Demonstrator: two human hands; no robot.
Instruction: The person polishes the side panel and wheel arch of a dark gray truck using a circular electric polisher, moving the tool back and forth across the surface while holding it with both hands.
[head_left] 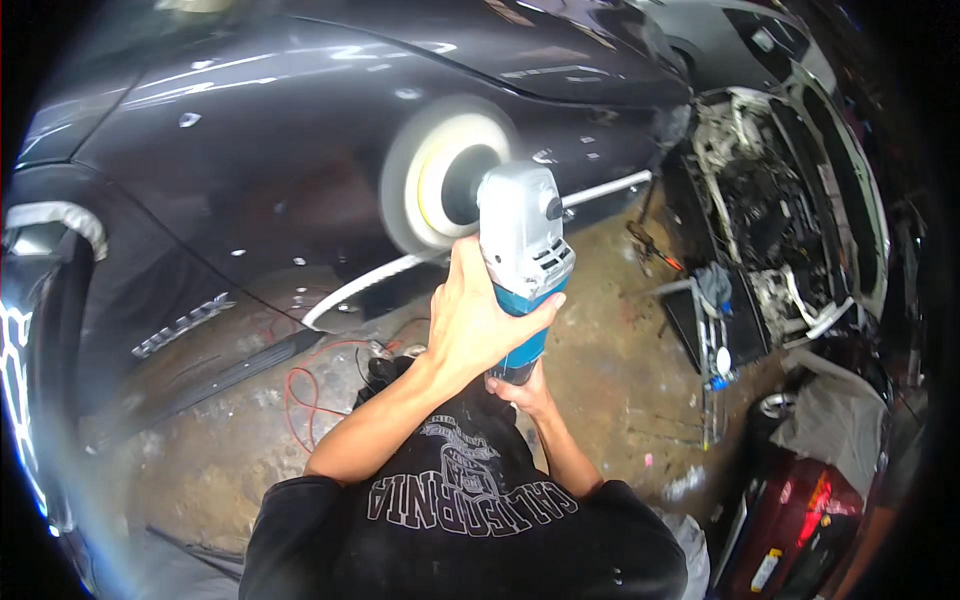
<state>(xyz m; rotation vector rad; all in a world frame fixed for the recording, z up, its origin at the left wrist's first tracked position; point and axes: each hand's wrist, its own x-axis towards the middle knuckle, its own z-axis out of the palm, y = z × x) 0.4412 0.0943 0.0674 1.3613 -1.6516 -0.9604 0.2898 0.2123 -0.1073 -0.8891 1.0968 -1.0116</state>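
A blue and silver power polisher (pixel 524 225) is held with its round cream pad (pixel 430 195) against the dark grey car panel (pixel 250 140). The pad's rim looks blurred. My left hand (pixel 480 310) grips the polisher's upper body, thumb across the blue casing. Lower down, my right hand (pixel 518 388) is wrapped round the black rear end of the tool, partly hidden behind my left arm and the casing. A white trim strip (pixel 355 292) runs along the panel below the pad.
A car engine bay (pixel 760 200) lies open at the right, beside a metal stand (pixel 712 360). A red car (pixel 800 510) with a grey cover sits lower right. Red hose or cord (pixel 305 395) lies on the concrete floor (pixel 610 360) near my left side, with a dark strip (pixel 240 375).
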